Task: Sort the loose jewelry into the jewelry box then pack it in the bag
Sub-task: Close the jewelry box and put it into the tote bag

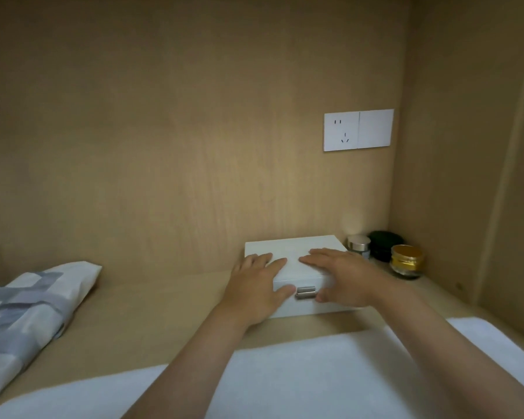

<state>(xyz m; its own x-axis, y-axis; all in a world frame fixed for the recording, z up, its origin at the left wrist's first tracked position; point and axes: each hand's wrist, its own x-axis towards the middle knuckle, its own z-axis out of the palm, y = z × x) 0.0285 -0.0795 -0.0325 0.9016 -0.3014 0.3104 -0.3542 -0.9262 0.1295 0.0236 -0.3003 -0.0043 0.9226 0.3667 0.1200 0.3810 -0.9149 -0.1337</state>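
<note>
Your left hand (256, 285) and right hand (339, 278) lie flat, fingers spread, on the closed white jewelry box (294, 252), thumbs flanking its clasp (305, 292), probably to open it. The patterned bag (28, 309) lies well left.

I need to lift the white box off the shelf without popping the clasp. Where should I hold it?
Probably by its two short sides, one hand from the left and one from the right. The box lies flat and closed, its clasp at the front centre, and the jars stand close on the right. Now the left hand and right hand rest on the lid.
</note>
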